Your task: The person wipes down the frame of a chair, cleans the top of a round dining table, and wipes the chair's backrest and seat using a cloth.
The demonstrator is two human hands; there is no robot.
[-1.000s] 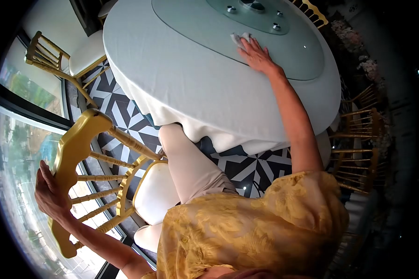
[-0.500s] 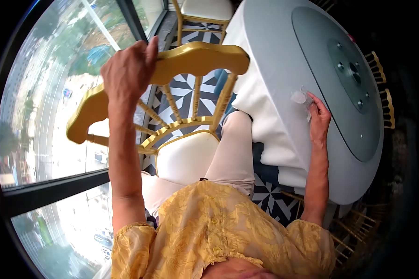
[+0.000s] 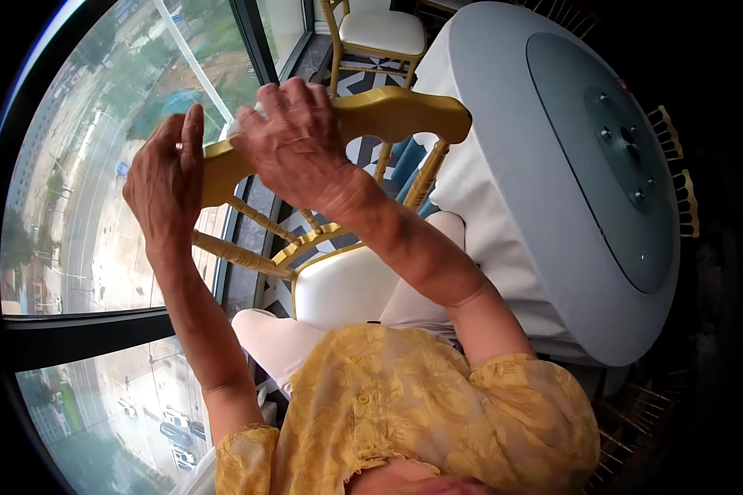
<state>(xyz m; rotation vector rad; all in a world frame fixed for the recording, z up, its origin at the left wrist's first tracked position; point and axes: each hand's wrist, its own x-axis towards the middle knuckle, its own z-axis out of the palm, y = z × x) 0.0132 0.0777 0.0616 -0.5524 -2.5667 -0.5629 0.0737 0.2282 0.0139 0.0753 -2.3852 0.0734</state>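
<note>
While both hands (image 3: 167, 177) (image 3: 295, 147) touch the gold chair (image 3: 404, 113), the table (image 3: 499, 91) bears a turntable (image 3: 571, 107).

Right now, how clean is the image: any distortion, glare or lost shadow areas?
Head view: strong fisheye bending, black corners; the window is bright and washed out in places; small highlights on the glass turntable; the right edge sinks into darkness, hiding most detail around the chairs there; the chair back reads clearly.

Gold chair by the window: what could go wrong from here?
The left hand looks close to the window; a slip might knock its knuckles. The chair back stands near the hanging tablecloth and could snag it if swung. The seat sits between the knees, so a tug may bump them.
</note>
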